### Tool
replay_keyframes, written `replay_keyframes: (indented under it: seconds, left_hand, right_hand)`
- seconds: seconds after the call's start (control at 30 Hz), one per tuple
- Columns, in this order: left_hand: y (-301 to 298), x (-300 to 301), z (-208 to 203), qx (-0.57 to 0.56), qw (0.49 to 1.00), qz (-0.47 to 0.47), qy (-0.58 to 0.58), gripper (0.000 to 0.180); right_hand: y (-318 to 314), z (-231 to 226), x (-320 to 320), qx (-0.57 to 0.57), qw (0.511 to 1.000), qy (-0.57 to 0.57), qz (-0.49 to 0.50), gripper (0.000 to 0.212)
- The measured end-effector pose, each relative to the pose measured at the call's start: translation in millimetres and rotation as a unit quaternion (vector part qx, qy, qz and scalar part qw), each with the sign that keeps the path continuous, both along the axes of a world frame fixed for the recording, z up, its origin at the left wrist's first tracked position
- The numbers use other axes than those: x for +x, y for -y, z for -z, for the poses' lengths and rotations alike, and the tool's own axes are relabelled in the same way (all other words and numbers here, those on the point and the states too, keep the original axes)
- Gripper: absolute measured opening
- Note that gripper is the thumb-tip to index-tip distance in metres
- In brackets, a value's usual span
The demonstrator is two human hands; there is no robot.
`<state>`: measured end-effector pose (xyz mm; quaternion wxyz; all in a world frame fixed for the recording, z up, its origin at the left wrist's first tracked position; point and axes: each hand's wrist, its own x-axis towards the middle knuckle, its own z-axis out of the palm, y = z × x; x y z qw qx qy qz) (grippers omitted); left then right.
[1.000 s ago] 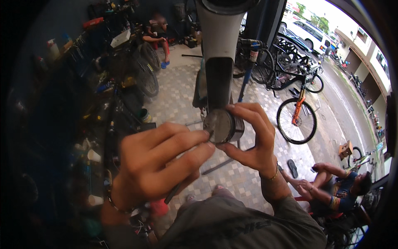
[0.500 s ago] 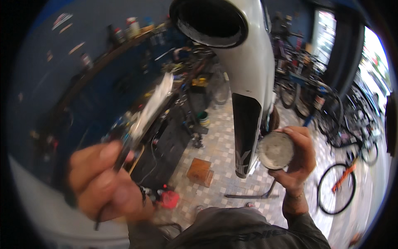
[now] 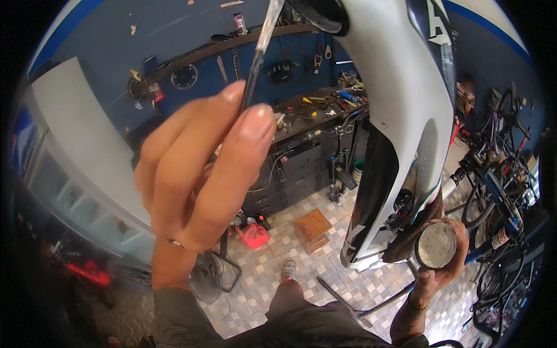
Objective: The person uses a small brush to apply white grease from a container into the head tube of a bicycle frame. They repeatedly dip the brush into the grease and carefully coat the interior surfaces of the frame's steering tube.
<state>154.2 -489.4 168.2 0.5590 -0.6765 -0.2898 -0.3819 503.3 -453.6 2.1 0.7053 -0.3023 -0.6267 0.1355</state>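
My left hand (image 3: 203,168) is raised close in front. Its thumb and fingers pinch a slim black-handled tool (image 3: 253,72) with a pale, shiny upper part, which points upward and runs out of view at the top. Lower at the right, my right hand (image 3: 448,268) wraps round a small round tub (image 3: 436,246) of greyish-white paste, its open top facing me. A white and black bicycle frame (image 3: 400,75) stands tilted before me, with a large round opening near its upper end. The tool's tip is apart from the frame, and the tub is beside the frame's lower end.
Behind stands a workbench (image 3: 301,119) with scattered tools. Several bicycles (image 3: 499,191) crowd the right, with a person (image 3: 464,95) beyond them. On the tiled floor are a wooden block (image 3: 312,229), a red container (image 3: 254,236) and a metal stand leg (image 3: 339,296). A white fridge (image 3: 87,127) is at left.
My view has turned left. My left hand has risen toward the frame's upper end, with the tool now more upright. The tub in my right hand appears lower and farther right.
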Motion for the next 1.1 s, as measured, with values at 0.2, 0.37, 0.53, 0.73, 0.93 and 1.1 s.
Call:
replay_keyframes:
  seconds: [0.2, 0.37, 0.53, 0.73, 0.93, 1.1]
  left_hand:
    - [-11, 7, 1, 0.041, 0.999, -0.032, -0.008, 0.037]
    - [-20, 9, 0, 0.061, 0.998, -0.029, -0.012, 0.039]
    - [-23, 9, -7, 0.081, 0.996, -0.028, -0.019, 0.038]
    - [-22, 9, -10, 0.057, 0.998, -0.024, 0.000, 0.037]
    - [-6, 20, -7, 0.043, 0.999, -0.006, 0.015, 0.038]
    - [-17, 14, -17, 0.067, 0.998, -0.008, -0.012, 0.038]
  right_hand:
    - [-11, 9, 7, -0.006, 1.000, -0.006, -0.013, 0.092]
    - [-14, 8, 10, -0.008, 1.000, 0.000, 0.000, 0.093]
    - [-18, 7, 14, -0.004, 1.000, 0.005, 0.014, 0.095]
    - [-20, 6, 20, -0.002, 1.000, 0.002, 0.024, 0.096]
    - [-25, 9, 26, 0.001, 1.000, -0.003, 0.027, 0.096]
    - [-22, 9, 25, -0.007, 1.000, -0.007, 0.024, 0.096]
